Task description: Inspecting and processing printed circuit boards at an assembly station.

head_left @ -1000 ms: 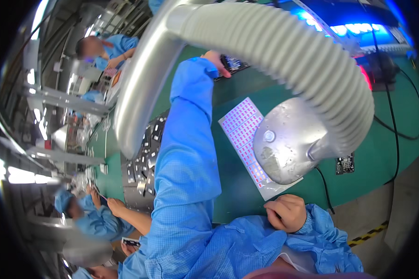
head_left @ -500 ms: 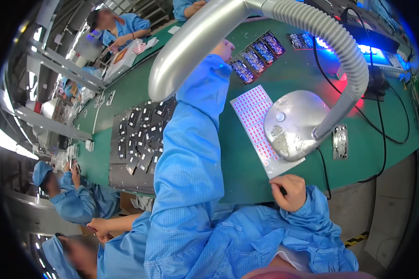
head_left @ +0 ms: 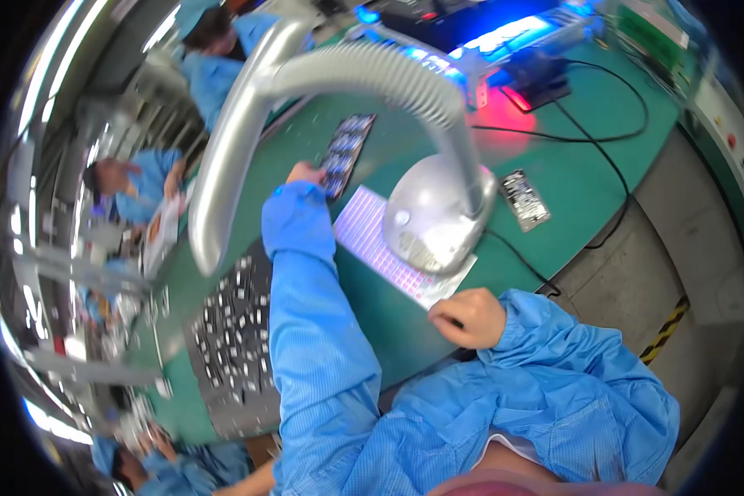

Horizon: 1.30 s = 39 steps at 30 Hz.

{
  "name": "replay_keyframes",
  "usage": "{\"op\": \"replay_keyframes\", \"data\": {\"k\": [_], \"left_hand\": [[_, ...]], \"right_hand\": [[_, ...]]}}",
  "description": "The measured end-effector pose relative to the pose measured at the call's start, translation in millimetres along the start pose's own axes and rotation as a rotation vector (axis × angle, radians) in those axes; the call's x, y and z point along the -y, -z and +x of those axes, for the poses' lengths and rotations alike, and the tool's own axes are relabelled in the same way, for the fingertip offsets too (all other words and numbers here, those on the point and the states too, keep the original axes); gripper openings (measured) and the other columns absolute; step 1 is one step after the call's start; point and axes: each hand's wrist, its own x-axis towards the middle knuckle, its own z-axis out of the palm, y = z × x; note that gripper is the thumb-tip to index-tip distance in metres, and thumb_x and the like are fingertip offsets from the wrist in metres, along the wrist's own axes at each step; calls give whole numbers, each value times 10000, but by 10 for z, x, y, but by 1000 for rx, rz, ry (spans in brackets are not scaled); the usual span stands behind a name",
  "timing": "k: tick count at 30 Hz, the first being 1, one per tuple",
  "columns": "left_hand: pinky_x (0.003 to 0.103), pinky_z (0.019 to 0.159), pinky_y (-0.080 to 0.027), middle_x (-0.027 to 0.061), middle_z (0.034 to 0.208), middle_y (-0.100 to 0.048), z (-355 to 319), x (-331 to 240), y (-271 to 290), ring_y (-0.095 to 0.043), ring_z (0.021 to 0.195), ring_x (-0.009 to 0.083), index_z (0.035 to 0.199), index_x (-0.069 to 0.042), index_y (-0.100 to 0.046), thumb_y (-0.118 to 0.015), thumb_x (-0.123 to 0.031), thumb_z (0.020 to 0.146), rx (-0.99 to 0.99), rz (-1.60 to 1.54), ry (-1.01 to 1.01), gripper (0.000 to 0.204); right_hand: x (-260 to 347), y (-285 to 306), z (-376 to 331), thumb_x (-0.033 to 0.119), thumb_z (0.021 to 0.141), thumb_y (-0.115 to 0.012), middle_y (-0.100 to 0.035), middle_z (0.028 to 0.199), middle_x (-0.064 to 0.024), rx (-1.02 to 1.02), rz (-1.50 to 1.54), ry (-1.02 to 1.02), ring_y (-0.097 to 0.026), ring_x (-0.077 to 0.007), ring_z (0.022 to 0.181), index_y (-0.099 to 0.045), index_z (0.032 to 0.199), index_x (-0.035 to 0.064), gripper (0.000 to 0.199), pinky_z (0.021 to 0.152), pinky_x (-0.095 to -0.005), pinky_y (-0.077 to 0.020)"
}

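Observation:
At the arm's full stretch, my left hand [head_left: 306, 174] is at the near left edge of a dark panel of circuit boards [head_left: 349, 153]. Its fingertips meet that edge, but blur hides whether they grip it. My right hand [head_left: 471, 318] is curled closed at the table's near edge, beside the lower corner of a white label sheet [head_left: 364, 227] with rows of small reddish marks. What its fingers enclose, if anything, I cannot make out. The round metal base [head_left: 426, 223] of a ribbed duct covers part of the sheet.
The silver duct [head_left: 231, 157] arches over the green table. A dark mat [head_left: 231, 413] with many small black pieces lies left of my arm. Right are a silvery board [head_left: 525, 200], black cables [head_left: 608, 153] and blue-lit equipment [head_left: 504, 40]. Co-workers [head_left: 140, 186] sit at left.
The whole view has turned and shifted. My left hand has moved along the panel's left side toward its near end. My right hand stays curled near the label sheet.

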Motion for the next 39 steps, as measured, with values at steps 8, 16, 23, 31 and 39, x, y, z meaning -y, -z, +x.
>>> {"op": "replay_keyframes", "data": {"k": [8, 16, 23, 31, 39], "left_hand": [[367, 676, -472, 145, 850, -657, 359, 235, 39, -622, 725, 230, 861, 10, -653, -787, -261, 649, 162, 191, -25, 370], [364, 612, -489, 137, 794, -647, 63, -108, 188, -612, 671, 209, 905, 72, -637, -766, -32, 639, 256, -553, 215, 313], [363, 658, -486, 123, 784, -650, -2647, -2321, 1232, -636, 735, 234, 873, -114, -651, -541, -257, 809, -228, 453, -173, 191], [344, 625, -486, 120, 760, -648, -2512, -2258, 1181, -635, 704, 228, 829, -88, -648, -498, -227, 828, -245, 446, -253, 204], [322, 588, -485, 115, 732, -645, -2345, -2107, 1134, -633, 668, 222, 779, -59, -645, -449, -192, 850, -227, 491, -230, 248]], "right_hand": [[-3, 23, -118, 121, 759, -559, -540, 566, -88, -23, -65, 54, -544, -267, 506, -564, 839, 107, 81, 453, -374, -427], [1, -10, -72, 143, 796, -532, -534, 551, -100, 29, -49, 45, -548, -284, 505, -544, 859, 102, 76, 460, -390, -424], [5, -27, -106, 153, 796, -526, -544, 572, -106, -5, -48, 35, -555, -292, 519, -536, 863, 111, 79, 469, -398, -429], [10, -16, -143, 155, 796, -528, -538, 564, -107, -10, -20, 47, -555, -294, 516, -533, 860, 102, 83, 464, -402, -428], [-15, 16, -107, 148, 794, -530, -521, 543, -105, 30, -13, 58, -550, -292, 505, -534, 842, 100, 68, 457, -406, -427]]}}
